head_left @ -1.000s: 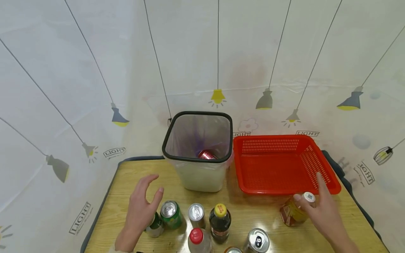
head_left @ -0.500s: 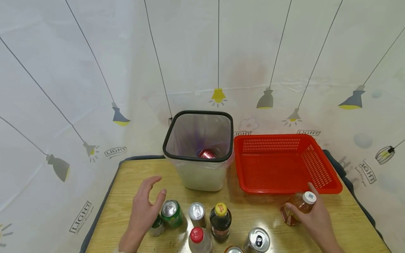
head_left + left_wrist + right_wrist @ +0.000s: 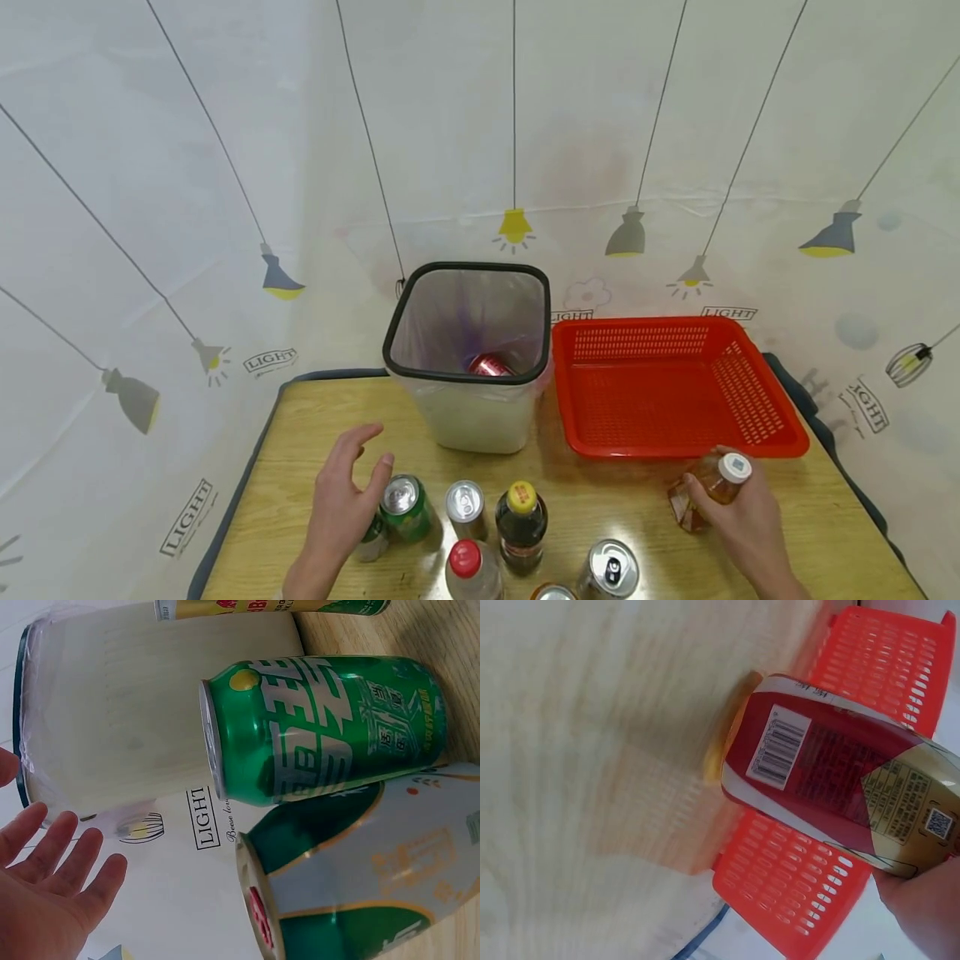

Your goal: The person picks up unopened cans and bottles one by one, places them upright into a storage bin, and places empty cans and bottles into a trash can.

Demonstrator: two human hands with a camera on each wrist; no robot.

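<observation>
Right hand grips the amber bottle round its body, likely for steadiness; red basket just beyond. Left hand is spread, holding nothing.

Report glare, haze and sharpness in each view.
Head: bright glare on the table near the yellow-capped bottle; left wrist: large lettering on the green can looks crisp; right wrist: hazy, small print on the held bottle soft, the red basket casting a reddish reflection on the table.
</observation>
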